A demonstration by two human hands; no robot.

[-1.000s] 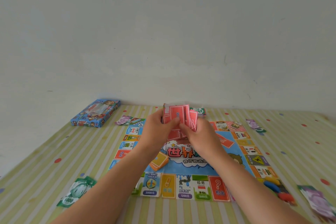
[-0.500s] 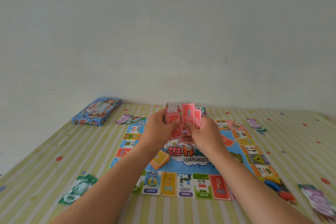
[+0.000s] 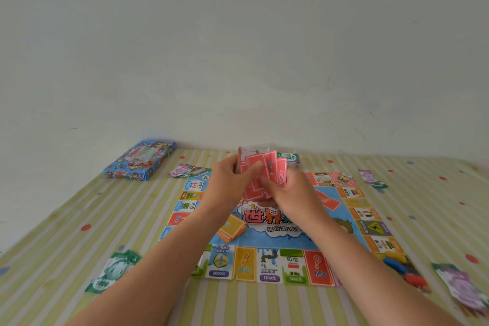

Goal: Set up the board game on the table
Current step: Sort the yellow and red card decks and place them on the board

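Glossy paper board, seemingly thin card red cards, on smooth striped, dotted tablecloth.

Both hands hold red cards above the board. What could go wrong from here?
1. The red cards sit unevenly fanned between the left hand and right hand; some may slip onto the board.
2. Fallen cards might hit the die or the orange card stack lying below.

Your board lies on the table; the box sits behind-left of it, a card stack on its left half, tokens on its near right corner.
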